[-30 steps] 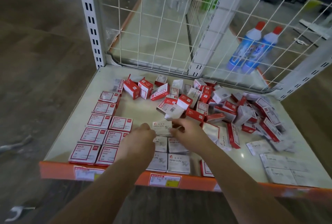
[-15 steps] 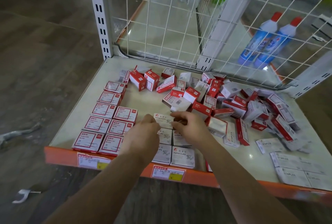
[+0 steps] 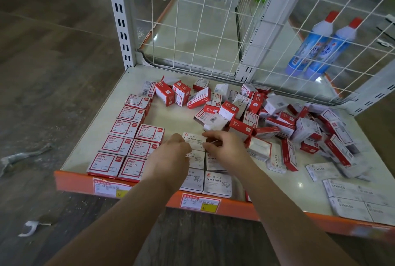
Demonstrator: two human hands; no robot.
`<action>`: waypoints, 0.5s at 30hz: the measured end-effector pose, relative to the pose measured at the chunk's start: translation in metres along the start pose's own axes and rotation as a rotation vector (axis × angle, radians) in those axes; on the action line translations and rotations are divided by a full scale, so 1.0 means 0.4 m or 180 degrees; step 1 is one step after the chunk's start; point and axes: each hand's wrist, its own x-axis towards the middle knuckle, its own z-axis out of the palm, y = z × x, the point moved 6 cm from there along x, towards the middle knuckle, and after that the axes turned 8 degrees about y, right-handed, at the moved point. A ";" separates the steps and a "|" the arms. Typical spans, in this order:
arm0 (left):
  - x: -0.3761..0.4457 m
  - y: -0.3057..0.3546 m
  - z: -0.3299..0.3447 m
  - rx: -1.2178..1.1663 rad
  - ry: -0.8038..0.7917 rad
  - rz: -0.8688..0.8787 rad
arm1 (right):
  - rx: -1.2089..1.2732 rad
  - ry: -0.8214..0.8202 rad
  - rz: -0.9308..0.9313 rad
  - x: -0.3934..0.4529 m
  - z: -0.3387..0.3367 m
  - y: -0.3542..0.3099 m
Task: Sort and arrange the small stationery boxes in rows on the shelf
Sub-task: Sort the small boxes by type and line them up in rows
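Paper-clip box (image 3: 195, 141), white with grey print, sits on the cream shelf (image 3: 175, 119) at the far end of a short block of matching white boxes (image 3: 217, 183), pinched between both hands. The left hand (image 3: 171, 160) has its fingers curled against the box's left edge; the right hand (image 3: 224, 150) curls its fingertips over the right edge, so both grips are closed on this one box. To the left, red-bordered paper-clip boxes (image 3: 125, 143) already lie flat in two neat columns reaching the orange shelf lip (image 3: 233, 206). Behind and to the right lies an unsorted heap of red and white boxes (image 3: 277, 120), some tipped on their sides. Flat white staples boxes (image 3: 354, 199) lie at the near right. Beyond a wire mesh back panel (image 3: 213, 30) stand two blue bottles (image 3: 320, 47). To finish this placement well, the box probably wants squaring against the row beneath it, label facing up and edges flush, with a light push from both sides so the neighbouring boxes are not nudged out of line.
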 end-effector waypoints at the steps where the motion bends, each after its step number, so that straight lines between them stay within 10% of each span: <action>1: 0.000 -0.001 0.001 -0.0001 0.0007 0.0000 | -0.0004 -0.0007 0.0002 0.000 0.000 0.000; 15: -0.018 0.032 0.003 0.0422 0.0108 0.0359 | -0.0468 -0.0073 0.0166 -0.034 -0.067 0.045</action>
